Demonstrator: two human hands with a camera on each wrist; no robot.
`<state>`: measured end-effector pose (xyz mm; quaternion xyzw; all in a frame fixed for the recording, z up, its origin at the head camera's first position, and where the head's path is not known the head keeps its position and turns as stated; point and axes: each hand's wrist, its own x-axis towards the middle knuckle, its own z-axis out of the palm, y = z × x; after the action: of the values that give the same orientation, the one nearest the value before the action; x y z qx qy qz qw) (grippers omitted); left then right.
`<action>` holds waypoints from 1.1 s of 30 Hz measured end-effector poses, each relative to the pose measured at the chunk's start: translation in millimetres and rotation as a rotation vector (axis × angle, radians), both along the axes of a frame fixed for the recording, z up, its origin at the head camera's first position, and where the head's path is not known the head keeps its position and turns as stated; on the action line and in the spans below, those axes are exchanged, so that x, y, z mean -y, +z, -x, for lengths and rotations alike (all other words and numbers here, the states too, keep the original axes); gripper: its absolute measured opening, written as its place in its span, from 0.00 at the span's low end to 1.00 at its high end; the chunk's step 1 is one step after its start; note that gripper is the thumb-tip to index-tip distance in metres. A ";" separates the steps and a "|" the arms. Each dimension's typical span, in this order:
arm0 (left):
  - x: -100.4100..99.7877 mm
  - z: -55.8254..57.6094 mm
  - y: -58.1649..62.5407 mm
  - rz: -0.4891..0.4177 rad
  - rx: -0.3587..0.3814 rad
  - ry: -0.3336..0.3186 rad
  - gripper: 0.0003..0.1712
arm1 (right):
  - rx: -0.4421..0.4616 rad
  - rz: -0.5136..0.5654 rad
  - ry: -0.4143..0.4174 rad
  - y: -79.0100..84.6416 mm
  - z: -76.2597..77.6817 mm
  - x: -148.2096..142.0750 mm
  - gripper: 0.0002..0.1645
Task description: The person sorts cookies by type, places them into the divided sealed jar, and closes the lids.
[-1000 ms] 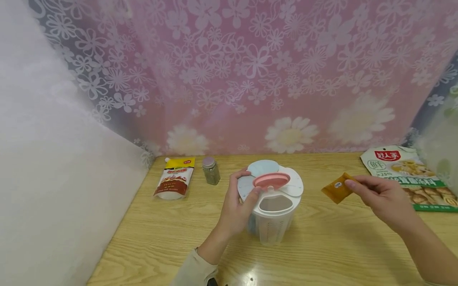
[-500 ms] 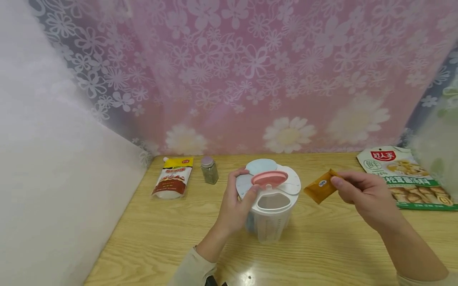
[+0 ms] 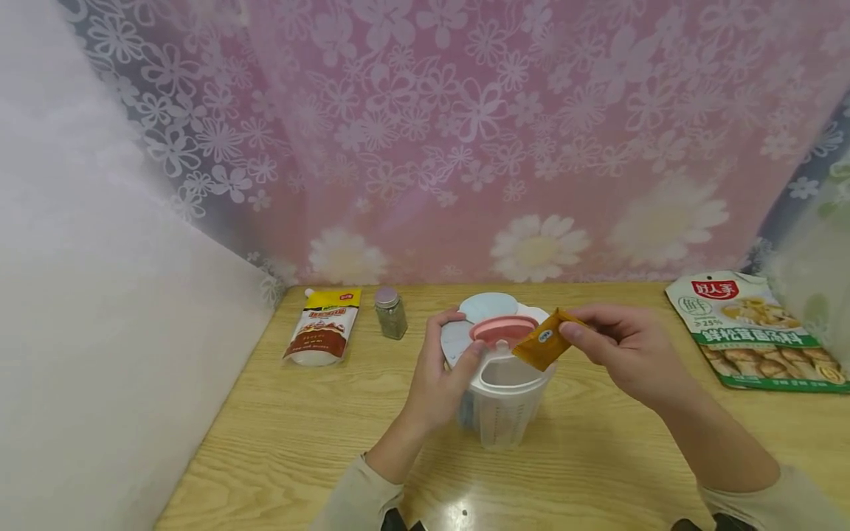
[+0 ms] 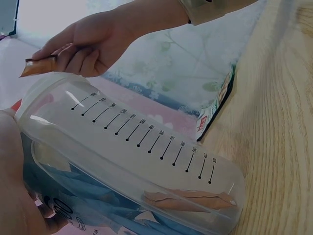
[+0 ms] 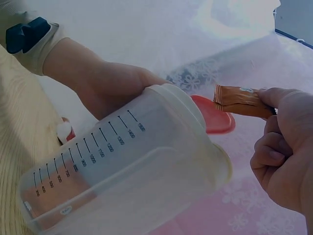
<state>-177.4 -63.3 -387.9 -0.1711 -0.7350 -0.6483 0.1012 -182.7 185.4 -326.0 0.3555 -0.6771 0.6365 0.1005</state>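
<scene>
A clear, divided storage canister [image 3: 505,424] with a graduated scale stands on the wooden table. Its white lid has several flaps, and the pink flap [image 3: 499,327] is raised, uncovering one compartment's mouth. My left hand [image 3: 434,380] grips the canister's lid and side, thumb by the pink flap. Between thumb and fingers, my right hand [image 3: 634,358] pinches a small orange-brown sachet [image 3: 536,350] just above the uncovered mouth. A similar orange sachet [image 4: 190,200] lies at the bottom of that compartment. Blue packets [image 4: 93,191] fill the neighbouring one.
To the left lies a yellow, white and brown spouted pouch [image 3: 322,328]. Beside it is a small glass jar [image 3: 392,318] with a lilac cap. A large green-and-white bag with mushroom pictures [image 3: 757,332] lies at the right. A floral curtain [image 3: 425,184] hangs behind the table.
My right hand has moved left with the sachet, from well right of the canister to over its mouth. The left hand keeps its grip on the canister.
</scene>
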 end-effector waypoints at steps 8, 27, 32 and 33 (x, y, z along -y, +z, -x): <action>-0.6 1.7 -1.1 0.013 -0.004 0.009 0.27 | -0.139 -0.307 -0.039 2.8 -3.1 15.1 0.18; 0.0 -0.5 -3.6 0.023 -0.073 0.023 0.31 | -0.011 -0.079 -0.143 -15.9 -5.3 23.9 0.16; 1.7 -0.4 -4.7 0.022 -0.103 0.016 0.36 | -0.120 -0.093 -0.143 -25.7 -7.5 24.2 0.18; 2.0 -0.7 -4.6 0.020 -0.090 0.012 0.34 | -0.156 -0.110 -0.140 -27.3 -8.3 23.8 0.19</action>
<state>-176.7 -65.4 -392.5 -0.1966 -0.7371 -0.6320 0.1363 -174.4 161.6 -353.3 0.3607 -0.7243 0.5602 0.1773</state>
